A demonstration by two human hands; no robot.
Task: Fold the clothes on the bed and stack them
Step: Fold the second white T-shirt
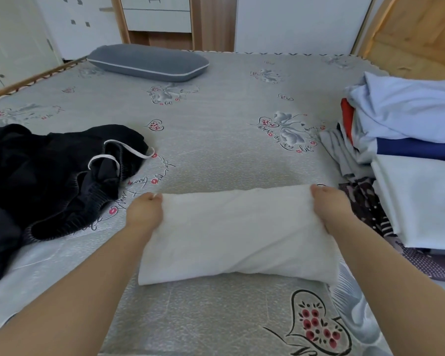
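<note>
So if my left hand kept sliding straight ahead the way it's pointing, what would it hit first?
Probably nothing soon: past the left hand lies bare bed sheet; the grey pillow sits far beyond, though depth is hard to judge.

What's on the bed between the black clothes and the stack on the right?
Only bare printed sheet between the black clothes and the stack, in the head view.

Folded cloth [238,235] lies on the bed [216,155] between both sets of fingers [156,197]; hooded garment [62,176] left of them; clothes stack [409,155] right; pillow [148,62] well beyond.
</note>
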